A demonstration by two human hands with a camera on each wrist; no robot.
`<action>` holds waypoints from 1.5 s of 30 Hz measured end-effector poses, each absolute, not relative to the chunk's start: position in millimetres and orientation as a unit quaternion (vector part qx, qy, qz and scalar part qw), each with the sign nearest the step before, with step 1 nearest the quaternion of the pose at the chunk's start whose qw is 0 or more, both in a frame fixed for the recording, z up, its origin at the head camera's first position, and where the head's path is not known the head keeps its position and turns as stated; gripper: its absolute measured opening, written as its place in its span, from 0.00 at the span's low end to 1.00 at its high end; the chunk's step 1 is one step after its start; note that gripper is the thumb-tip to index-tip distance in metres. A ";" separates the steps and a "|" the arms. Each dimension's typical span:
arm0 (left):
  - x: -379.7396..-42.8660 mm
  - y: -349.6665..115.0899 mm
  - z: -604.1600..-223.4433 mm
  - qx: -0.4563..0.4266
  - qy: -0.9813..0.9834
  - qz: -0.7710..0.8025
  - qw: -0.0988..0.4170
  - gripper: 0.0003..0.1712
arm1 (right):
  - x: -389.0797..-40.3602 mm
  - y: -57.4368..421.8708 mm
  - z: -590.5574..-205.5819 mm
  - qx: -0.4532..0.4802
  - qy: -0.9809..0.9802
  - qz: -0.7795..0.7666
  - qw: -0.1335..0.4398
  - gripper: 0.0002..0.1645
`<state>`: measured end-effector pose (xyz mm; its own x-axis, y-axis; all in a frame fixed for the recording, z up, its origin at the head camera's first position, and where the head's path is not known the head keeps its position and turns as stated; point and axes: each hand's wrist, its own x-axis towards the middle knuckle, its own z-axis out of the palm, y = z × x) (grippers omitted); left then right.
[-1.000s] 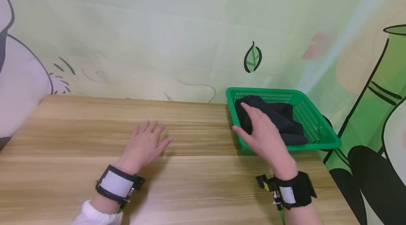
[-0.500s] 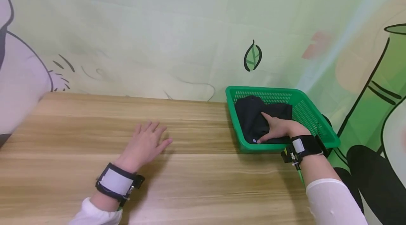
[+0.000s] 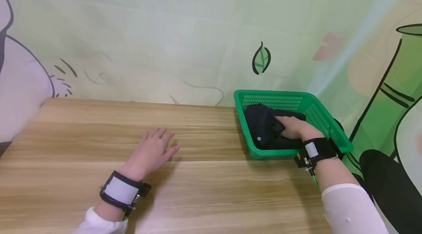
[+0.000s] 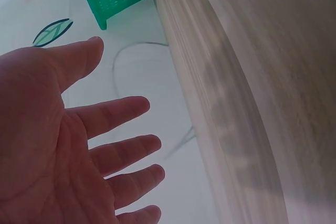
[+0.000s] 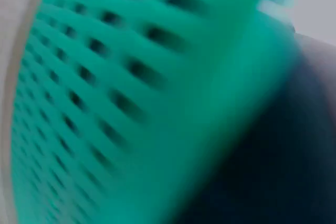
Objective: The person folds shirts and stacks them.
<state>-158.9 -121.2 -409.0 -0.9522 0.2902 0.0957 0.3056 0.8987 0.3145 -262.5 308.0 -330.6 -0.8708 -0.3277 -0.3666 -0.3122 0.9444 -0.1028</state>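
Nearest, the left hand hangs over the wood-grain tabletop, fingers loosely spread and holding nothing, seemingly because the work lies at the other hand. The right hand crosses the near rim of the green plastic basket to reach down inside. Its fingertips are hidden, but the fold bunched against them suggests they grip the black cloth, which lies crumpled against the basket's left end. Behind hangs the leaf-printed backdrop.
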 end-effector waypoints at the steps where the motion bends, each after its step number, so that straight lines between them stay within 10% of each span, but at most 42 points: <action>1: -158.9 -121.1 -408.9 -0.154 -0.974 -0.167 0.024 0.34 | -262.3 310.6 -324.4 -0.177 0.968 -0.026 0.174 0.34; 26: -165.4 -115.4 -401.4 -0.168 -0.948 -0.254 0.096 0.36 | -221.1 225.0 -185.0 -0.075 0.859 -0.414 -0.292 0.12; 38: -166.7 -107.1 -392.4 -0.144 -0.904 -0.393 0.087 0.55 | -210.1 155.8 -156.3 -0.127 0.659 -0.699 -0.247 0.18; 45: -167.8 -102.2 -389.1 -0.137 -0.846 -0.514 0.034 0.50 | -211.3 122.3 -177.5 -0.170 0.671 -0.696 -0.190 0.17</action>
